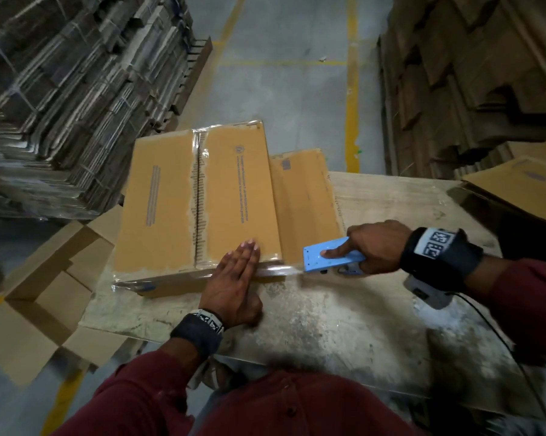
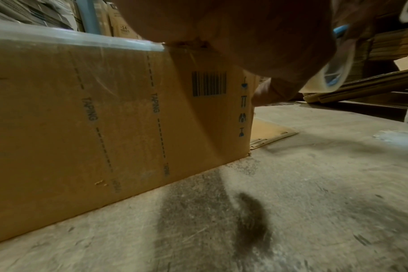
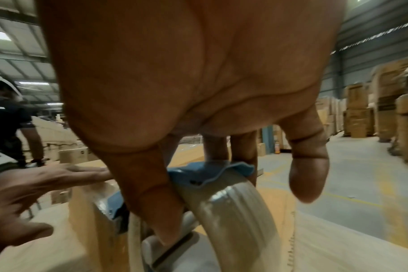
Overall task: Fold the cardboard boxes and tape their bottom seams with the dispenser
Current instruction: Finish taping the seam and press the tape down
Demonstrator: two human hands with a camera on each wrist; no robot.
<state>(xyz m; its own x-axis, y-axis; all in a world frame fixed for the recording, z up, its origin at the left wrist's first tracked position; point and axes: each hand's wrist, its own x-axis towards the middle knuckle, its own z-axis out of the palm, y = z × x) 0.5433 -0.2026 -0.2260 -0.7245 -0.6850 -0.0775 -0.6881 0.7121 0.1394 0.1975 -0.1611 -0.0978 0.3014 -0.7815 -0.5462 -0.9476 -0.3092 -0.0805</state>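
head: box on the table, left hand flat on its near edge, right hand gripping the dispenser, tape stretched, could wrinkle or peel if the palm slips | left wrist: dusty top, grime may kill the stick | right wrist: warehouse aisle, stacked cartons

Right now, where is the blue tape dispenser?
In the head view, the tape dispenser is in the right hand, just right of the box near the left hand.
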